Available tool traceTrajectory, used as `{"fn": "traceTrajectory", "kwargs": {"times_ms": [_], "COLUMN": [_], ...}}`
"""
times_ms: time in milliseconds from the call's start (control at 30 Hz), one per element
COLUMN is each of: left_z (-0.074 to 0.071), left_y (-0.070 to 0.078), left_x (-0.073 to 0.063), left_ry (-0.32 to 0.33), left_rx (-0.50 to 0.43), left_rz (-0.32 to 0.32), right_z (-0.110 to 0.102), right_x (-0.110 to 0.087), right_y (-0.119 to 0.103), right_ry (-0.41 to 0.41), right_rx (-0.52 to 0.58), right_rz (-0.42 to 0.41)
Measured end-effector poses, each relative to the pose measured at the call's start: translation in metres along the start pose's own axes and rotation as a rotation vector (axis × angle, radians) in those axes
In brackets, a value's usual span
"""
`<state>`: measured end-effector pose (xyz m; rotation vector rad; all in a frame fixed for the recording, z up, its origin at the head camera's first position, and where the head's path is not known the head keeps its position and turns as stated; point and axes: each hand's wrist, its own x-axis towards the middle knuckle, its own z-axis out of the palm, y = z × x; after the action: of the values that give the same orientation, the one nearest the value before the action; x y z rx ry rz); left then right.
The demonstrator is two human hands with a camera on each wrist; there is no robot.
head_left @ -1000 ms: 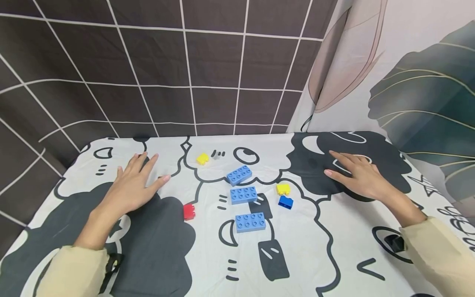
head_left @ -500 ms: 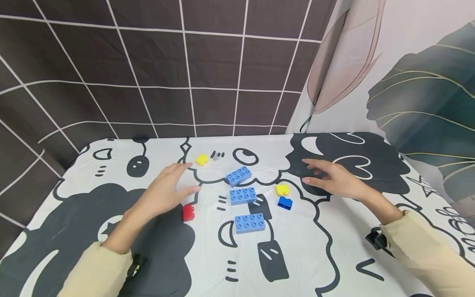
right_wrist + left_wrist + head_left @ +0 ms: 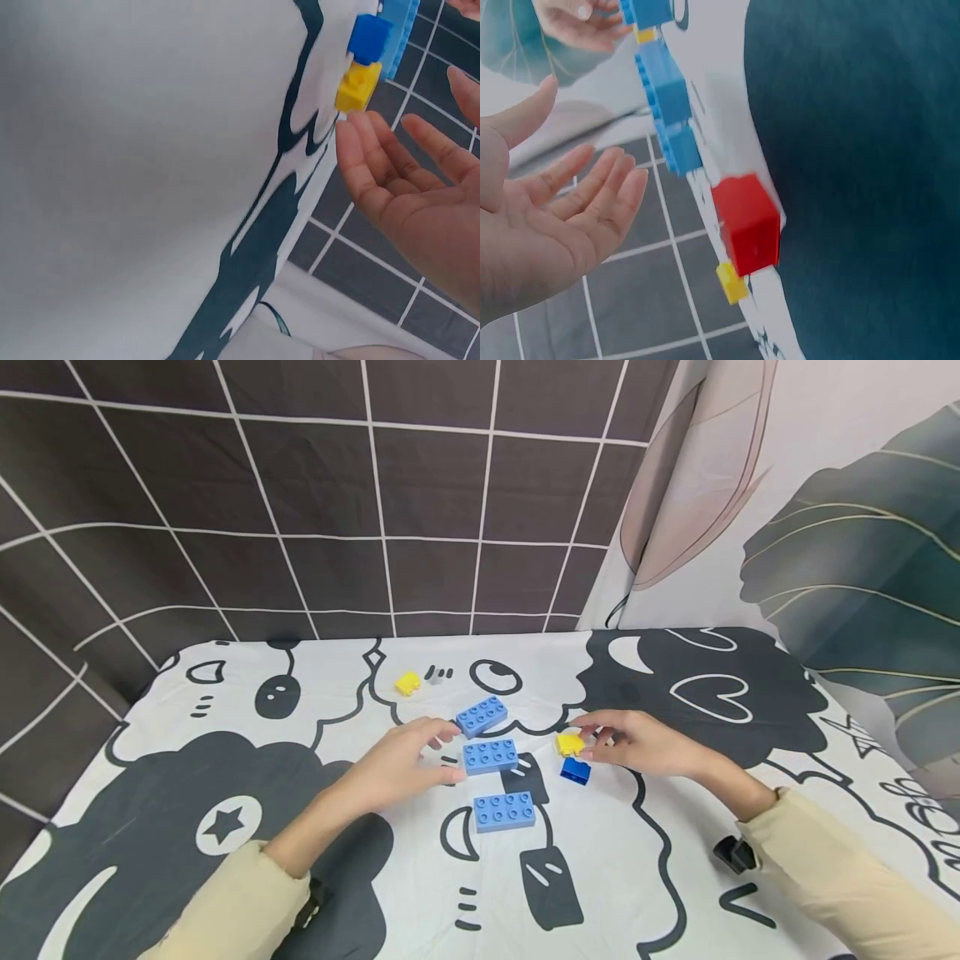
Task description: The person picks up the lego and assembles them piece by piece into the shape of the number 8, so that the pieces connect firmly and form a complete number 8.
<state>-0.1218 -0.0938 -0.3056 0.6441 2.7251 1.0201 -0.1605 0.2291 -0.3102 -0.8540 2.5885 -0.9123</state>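
Three light blue building bricks stand in a loose column mid-table: a far one, a middle one and a near one. My left hand hovers at the left ends of the far and middle ones, thumb and fingers apart, holding nothing. My right hand reaches in beside a small yellow brick, its fingers loosely bent and spread around the brick's right side. Just below that lies a dark blue brick. The red brick shows in the left wrist view; my left hand hides it in the head view.
Another yellow brick lies toward the back left. A white cloth with black cartoon drawings covers the table. Behind it hangs a dark gridded curtain, with a leaf-patterned curtain at the right.
Both hands have come inward from the table's sides, the left moving right to the blue bricks, the right moving left to the yellow one. The bricks have not moved.
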Motion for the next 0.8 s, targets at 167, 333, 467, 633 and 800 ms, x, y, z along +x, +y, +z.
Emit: {"fn": "traceTrajectory", "kwargs": {"times_ms": [167,333,467,633,800], "left_z": [0.01,0.017,0.021,0.027,0.031], "left_y": [0.0,0.001,0.004,0.005,0.004], "left_x": [0.003,0.004,0.004,0.005,0.005], "left_ry": [-0.057,-0.104,-0.139,-0.18,-0.206], "left_rx": [-0.045,-0.076,-0.099,-0.114,-0.122], "left_rz": [0.089,0.121,0.091,0.074,0.071], "right_z": [0.005,0.005,0.005,0.006,0.009], "right_x": [0.002,0.002,0.002,0.002,0.004], "right_y": [0.0,0.0,0.0,0.001,0.001], "right_ry": [-0.035,-0.09,-0.127,-0.165,-0.194], "right_rx": [0.051,0.093,0.098,0.13,0.184], "right_rz": [-0.043,-0.052,-0.046,-0.032,-0.061]}}
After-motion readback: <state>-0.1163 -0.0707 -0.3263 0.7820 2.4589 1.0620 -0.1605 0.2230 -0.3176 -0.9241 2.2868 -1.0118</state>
